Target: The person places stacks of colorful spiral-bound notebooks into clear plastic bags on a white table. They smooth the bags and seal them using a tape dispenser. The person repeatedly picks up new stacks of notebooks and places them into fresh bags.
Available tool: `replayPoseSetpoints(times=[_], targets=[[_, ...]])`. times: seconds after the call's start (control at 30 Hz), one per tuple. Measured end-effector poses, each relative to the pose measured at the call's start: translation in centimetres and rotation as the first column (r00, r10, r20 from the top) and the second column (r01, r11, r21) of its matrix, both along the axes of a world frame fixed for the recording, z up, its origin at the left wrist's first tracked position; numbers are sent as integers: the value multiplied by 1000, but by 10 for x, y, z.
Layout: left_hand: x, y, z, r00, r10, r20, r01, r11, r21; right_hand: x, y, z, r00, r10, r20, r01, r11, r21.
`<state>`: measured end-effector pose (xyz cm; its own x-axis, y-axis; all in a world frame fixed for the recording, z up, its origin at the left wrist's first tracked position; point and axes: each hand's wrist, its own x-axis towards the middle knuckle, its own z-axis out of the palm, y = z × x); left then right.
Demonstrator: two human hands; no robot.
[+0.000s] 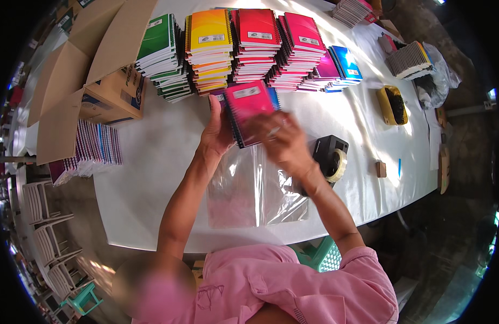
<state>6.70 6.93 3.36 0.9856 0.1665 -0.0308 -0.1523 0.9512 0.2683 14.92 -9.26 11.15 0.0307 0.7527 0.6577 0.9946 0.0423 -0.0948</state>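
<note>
A few spiral notebooks are stacked in my left hand (219, 132), its thumb up along the bound side and its fingers hidden beneath. On top is a pink notebook (248, 98) with a white label; purple and blue covers peek out under it. My right hand (284, 139), wearing a ring, lies over the lower right part of the pink cover. Motion smears its fingers, so their grip cannot be made out. Beneath both hands a clear plastic bag (244, 200) lies flat on the white-covered table (152, 216).
Tall stacks of green (155, 40), yellow (209, 32), red (257, 29) and pink notebooks (302, 35) line the far side. An open cardboard box (111, 94) stands left, near more notebooks (98, 146). A black tape dispenser (326, 154) and a yellow tub (391, 105) are right.
</note>
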Motion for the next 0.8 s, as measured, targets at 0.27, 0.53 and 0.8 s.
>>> replayPoseSetpoints(times=[0.27, 0.53, 0.8], targets=[[-14, 16, 26, 934, 169, -316, -118, 978, 173, 123, 100, 15, 933, -355, 54, 344, 927, 149], [-33, 35, 15, 947, 196, -257, -149, 970, 191, 34, 44, 29, 980, -39, -197, 78, 977, 196], [-62, 39, 13, 883, 192, -429, -89, 965, 247, 33, 120, 33, 992, -89, -85, 97, 991, 91]])
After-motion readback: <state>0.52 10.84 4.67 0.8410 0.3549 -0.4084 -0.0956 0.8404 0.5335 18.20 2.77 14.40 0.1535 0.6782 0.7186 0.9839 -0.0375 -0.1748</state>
